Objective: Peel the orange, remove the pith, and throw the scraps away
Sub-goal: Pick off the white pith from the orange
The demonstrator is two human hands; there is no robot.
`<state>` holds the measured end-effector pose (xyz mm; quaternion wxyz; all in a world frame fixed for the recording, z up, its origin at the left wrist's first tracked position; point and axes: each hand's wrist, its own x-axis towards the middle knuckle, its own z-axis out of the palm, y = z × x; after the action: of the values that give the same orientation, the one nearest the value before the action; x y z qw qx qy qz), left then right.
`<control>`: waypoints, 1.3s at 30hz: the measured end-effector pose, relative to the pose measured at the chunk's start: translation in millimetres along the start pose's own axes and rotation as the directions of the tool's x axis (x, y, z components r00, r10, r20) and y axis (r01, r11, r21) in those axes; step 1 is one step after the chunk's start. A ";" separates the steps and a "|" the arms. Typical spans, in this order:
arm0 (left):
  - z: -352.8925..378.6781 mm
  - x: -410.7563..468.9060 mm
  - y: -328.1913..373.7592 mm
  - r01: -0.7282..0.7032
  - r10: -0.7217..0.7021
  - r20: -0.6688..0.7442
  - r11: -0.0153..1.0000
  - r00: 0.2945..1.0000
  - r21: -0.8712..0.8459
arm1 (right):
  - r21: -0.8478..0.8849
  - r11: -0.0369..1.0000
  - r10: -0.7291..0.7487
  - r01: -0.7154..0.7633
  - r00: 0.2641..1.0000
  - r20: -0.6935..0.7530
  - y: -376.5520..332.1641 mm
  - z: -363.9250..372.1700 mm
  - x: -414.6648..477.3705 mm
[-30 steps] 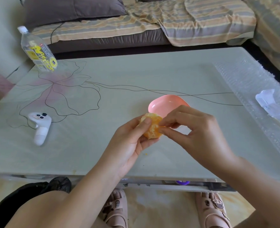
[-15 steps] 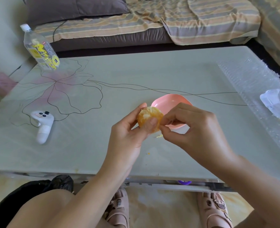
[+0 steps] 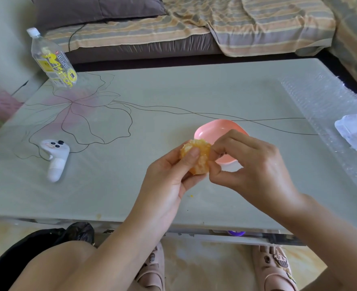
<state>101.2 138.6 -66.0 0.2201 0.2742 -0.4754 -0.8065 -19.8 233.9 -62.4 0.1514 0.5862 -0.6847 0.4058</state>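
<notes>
Because the left hand (image 3: 169, 181) holds the orange (image 3: 196, 158) clear of the table (image 3: 173, 91), with only the thumb across its front and the other fingers curled behind it, the main hazard is excess grip pressure. The flesh is exposed and looks soft. A hard squeeze would probably rupture a segment wall and drop juice onto the table.

The right hand (image 3: 255, 164) works at the fruit's right edge. Its fingers (image 3: 215, 168) are pressed together in a pinch against that edge, thumb below and forefinger above. Whether a strand of pith lies between them cannot be told. A sharp pull here is likely to snap the strand short or tear a segment loose from the rest.

A second hazard is loss of scraps. The pink dish (image 3: 213, 131) stands on the table just behind the fruit, and part of its near rim is hidden by both hands. A piece released short of it would land on the table, where a small orange speck (image 3: 191, 195) already lies. Wet fingers would also make the fruit liable to slip.

Condition of the orange: no rind shows on the visible faces. The surface is glossy orange, with pale, fibrous patches at the upper left and down the middle. The top outline is ragged. Judged from this, pith removal is under way and not complete.
</notes>
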 end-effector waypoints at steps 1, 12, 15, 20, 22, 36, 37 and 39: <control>0.1 -0.2 0.6 0.016 -0.016 0.006 1.000 1.000 -0.017 | -0.002 1.000 -0.013 0.013 1.000 -0.001 0.5 0.0 -0.1; -2.4 2.1 8.0 0.124 -0.123 0.019 0.968 0.992 -0.218 | 0.201 0.974 0.108 -0.106 0.994 0.003 2.6 -5.3 -1.1; -3.6 2.4 8.6 0.091 -0.091 0.007 0.977 0.996 -0.191 | 0.206 0.970 0.121 -0.127 0.992 0.042 4.1 -5.9 0.0; -5.4 2.4 9.0 0.013 -0.013 -0.006 0.994 1.000 -0.110 | 0.185 0.974 0.117 -0.129 0.991 0.070 4.3 -6.3 1.4; -5.9 1.9 8.7 -0.017 0.016 -0.011 0.997 1.000 -0.081 | 0.218 0.963 0.145 -0.161 0.986 0.087 3.3 -7.2 2.0; -5.7 1.5 5.9 -0.057 0.055 -0.036 0.995 0.998 -0.080 | 0.213 0.958 0.163 -0.193 0.975 0.148 0.8 -2.6 2.1; -5.5 1.2 6.6 -0.047 0.044 -0.033 0.995 0.998 -0.090 | 0.210 0.960 0.155 -0.183 0.978 0.142 0.7 -1.6 2.0; -4.5 0.7 7.6 -0.004 0.002 -0.017 0.992 1.000 -0.126 | 0.206 0.964 0.139 -0.165 0.981 0.136 1.1 0.4 2.1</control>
<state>104.3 131.8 -61.2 0.2422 0.2660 -0.4222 -0.8321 -21.2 232.2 -61.6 0.0134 0.5681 -0.6873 0.4523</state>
